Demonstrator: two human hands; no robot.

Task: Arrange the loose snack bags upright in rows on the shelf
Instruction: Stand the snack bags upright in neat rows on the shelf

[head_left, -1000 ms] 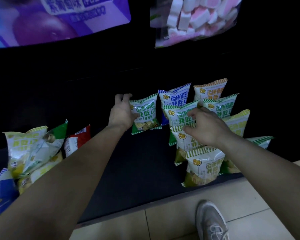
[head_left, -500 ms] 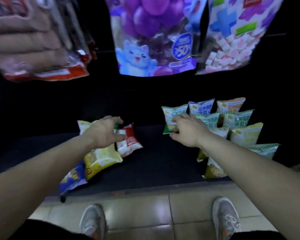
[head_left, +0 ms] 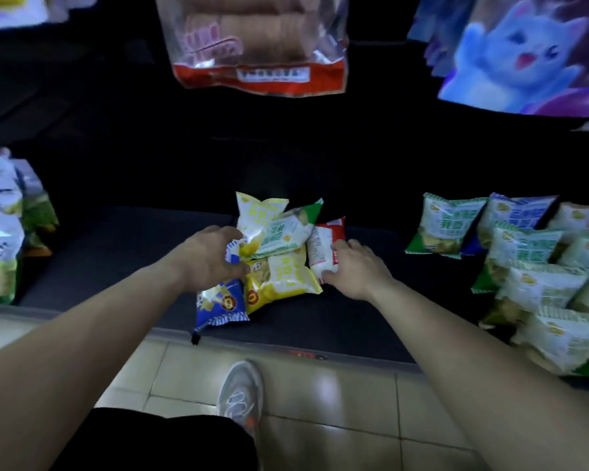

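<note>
Observation: the loose heap (head_left: 279,253) lies at the middle of the shelf (head_left: 337,321), close to its front edge. The blue bag (head_left: 220,302) reaches that edge with one corner.

Your left hand (head_left: 211,258) curls fingers and thumb into the heap's left side; I cannot tell whether it has a bag clamped. Your right hand (head_left: 356,270) grasps the red-and-white bag (head_left: 325,248) between fingers and thumb at the heap's right side.

Recommendation: lift one bag per hand by a seam, not the belly. These look like air-filled, sealed packs, and a squeeze would likely crush the contents. Stand each on its bottom seam beside the standing rows (head_left: 538,266) at the shelf's right end, faces forward.

Holdings: the shelf also carries further bags (head_left: 0,226) at its left end.
</note>
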